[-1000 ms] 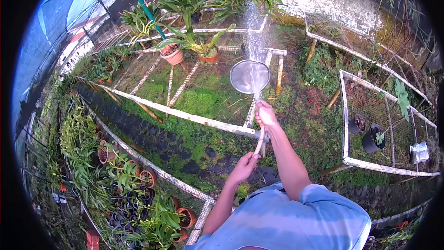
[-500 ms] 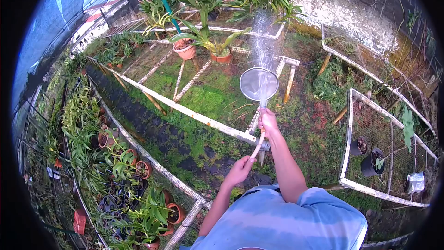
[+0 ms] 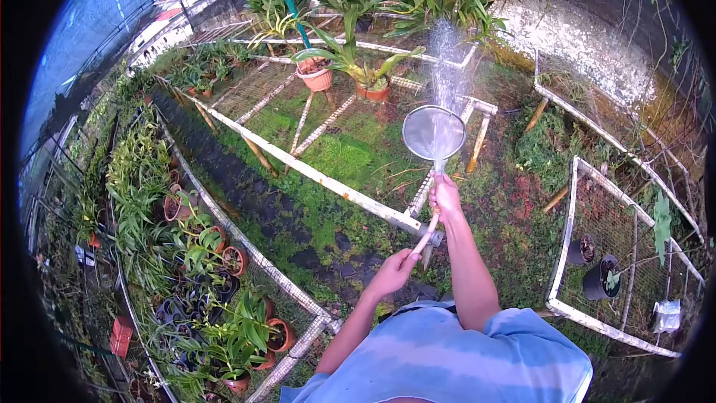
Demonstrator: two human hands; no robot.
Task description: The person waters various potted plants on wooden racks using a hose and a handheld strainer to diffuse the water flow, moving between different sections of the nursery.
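Observation:
In the middle of the head view, my right hand is closed round the end of a pale hose. Water sprays forward from there, past a round mesh strainer just beyond my fingers. Lower down and to the left, my left hand grips the same hose. Beyond the spray stand leafy green plants, and a terracotta pot sits on a mesh bench left of it. What joins the strainer to my right hand is too small to make out.
A white-framed mesh bench runs diagonally ahead. Potted plants crowd the lower left beside another rail. At the right, a low mesh bench holds black pots. A green pole rises at the back.
The surroundings have shifted slightly right in the view. Both hands, the hose and the strainer appear a little farther right, with the hose still gripped and the water still spraying.

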